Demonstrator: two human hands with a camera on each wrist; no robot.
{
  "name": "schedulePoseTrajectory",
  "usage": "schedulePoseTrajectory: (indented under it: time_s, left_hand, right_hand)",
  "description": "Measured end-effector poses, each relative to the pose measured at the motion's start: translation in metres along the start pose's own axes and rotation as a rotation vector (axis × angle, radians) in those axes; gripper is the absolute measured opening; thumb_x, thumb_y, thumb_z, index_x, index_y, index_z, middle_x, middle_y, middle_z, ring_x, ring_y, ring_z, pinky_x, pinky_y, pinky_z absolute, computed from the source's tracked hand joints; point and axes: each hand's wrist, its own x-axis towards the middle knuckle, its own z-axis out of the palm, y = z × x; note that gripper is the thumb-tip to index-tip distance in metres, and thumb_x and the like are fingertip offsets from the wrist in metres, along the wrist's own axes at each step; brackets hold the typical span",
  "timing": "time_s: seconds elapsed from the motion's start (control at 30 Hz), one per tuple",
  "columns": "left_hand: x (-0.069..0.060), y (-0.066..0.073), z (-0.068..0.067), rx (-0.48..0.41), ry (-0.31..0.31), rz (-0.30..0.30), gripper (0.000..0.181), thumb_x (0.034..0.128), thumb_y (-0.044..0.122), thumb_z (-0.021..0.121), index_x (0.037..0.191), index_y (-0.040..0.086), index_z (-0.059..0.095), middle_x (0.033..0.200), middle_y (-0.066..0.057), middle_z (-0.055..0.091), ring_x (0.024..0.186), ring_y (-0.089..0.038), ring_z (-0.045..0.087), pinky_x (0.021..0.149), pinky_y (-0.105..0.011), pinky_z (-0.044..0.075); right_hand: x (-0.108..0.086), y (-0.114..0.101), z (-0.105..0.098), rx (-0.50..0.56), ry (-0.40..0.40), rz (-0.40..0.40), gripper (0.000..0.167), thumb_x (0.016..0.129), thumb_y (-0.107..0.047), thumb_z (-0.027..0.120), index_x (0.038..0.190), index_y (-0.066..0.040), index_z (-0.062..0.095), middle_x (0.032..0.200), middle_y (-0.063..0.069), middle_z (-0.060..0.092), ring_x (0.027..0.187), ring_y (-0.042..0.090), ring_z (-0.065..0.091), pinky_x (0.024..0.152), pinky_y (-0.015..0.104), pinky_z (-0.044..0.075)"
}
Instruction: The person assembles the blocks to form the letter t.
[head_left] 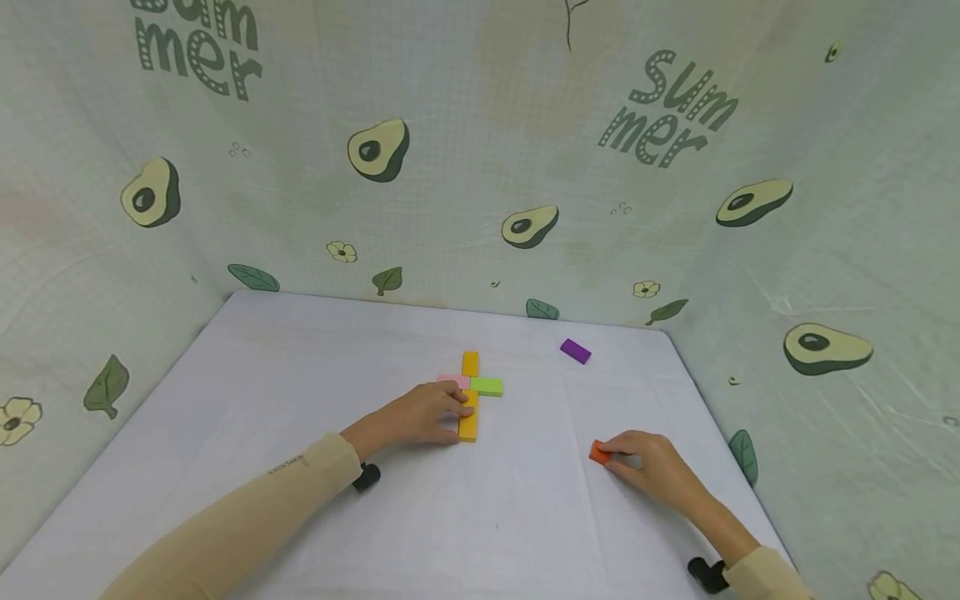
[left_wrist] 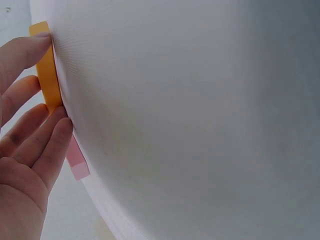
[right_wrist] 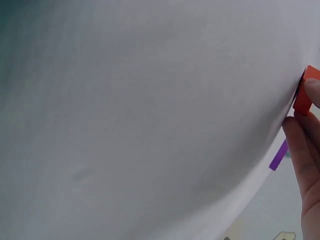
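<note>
Near the table's middle, flat coloured blocks lie in a cross: a yellow block (head_left: 470, 363) at the far end, a pink block (head_left: 454, 381) on the left, a green block (head_left: 487, 387) on the right and a longer-looking orange-yellow block (head_left: 468, 427) nearest me. My left hand (head_left: 422, 414) holds that nearest block between thumb and fingers; the left wrist view shows the thumb at one end of the block (left_wrist: 48, 75) and fingertips by the other, close to the pink block (left_wrist: 77, 160). Off to the right, my right hand (head_left: 651, 467) pinches an orange-red block (head_left: 598, 452) at the table surface.
A purple block (head_left: 575, 351) lies alone toward the back right. White cloth covers the table (head_left: 315, 350). Behind and at the sides hangs a curtain (head_left: 450, 208) printed with avocados and leaves. Black devices (head_left: 367, 477) are strapped at both wrists.
</note>
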Motion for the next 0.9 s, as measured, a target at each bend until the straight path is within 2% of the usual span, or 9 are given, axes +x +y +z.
schedulePoseTrajectory:
  time_s: [0.37,0.73,0.9]
  left_hand:
    - [0.0,0.0,0.001,-0.016,0.003,0.011,0.05,0.0921,0.031,0.086,0.136,0.012,0.074,0.134,-0.003,0.067,0.124,-0.021,0.064,0.109,-0.037,0.053]
    - [-0.001,0.002,-0.001,-0.019,0.0,-0.007,0.049,0.0913,0.029,0.087,0.136,0.012,0.074,0.133,-0.002,0.068,0.123,-0.021,0.064,0.109,-0.039,0.053]
    - [-0.001,0.004,-0.003,-0.025,-0.002,-0.019,0.049,0.0912,0.029,0.087,0.135,0.013,0.075,0.133,-0.002,0.068,0.123,-0.021,0.064,0.109,-0.038,0.053]
  right_hand:
    - [0.016,-0.047,0.017,0.039,0.063,-0.021,0.033,0.076,0.002,0.092,0.107,-0.008,0.084,0.098,-0.003,0.079,0.088,0.012,0.075,0.077,0.031,0.064]
    - [0.039,-0.092,0.039,0.086,0.044,-0.011,0.031,0.079,-0.001,0.091,0.109,-0.008,0.084,0.097,-0.001,0.079,0.087,0.012,0.074,0.078,0.03,0.063]
    - [0.051,-0.111,0.047,0.106,-0.021,0.047,0.029,0.083,-0.005,0.09,0.111,-0.009,0.084,0.098,-0.003,0.079,0.089,0.009,0.072,0.08,0.03,0.063]
